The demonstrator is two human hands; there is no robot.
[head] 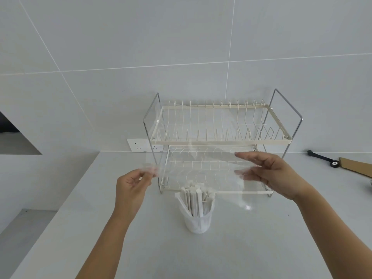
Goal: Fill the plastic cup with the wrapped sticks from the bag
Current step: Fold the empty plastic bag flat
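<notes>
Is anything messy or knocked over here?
Nothing looks spilled or tipped. The plastic cup stands upright, packed with wrapped sticks. The left hand and right hand hold the clear bag stretched above it; it looks empty. One small oddity: a black tool lies loose far right.

Two bare hands, left hand [131, 185] and right hand [271, 172], stretch a clear plastic bag [199, 156] above a translucent plastic cup [198, 222] packed with white paper-wrapped sticks [196, 198] on the white bench [261, 248].
</notes>
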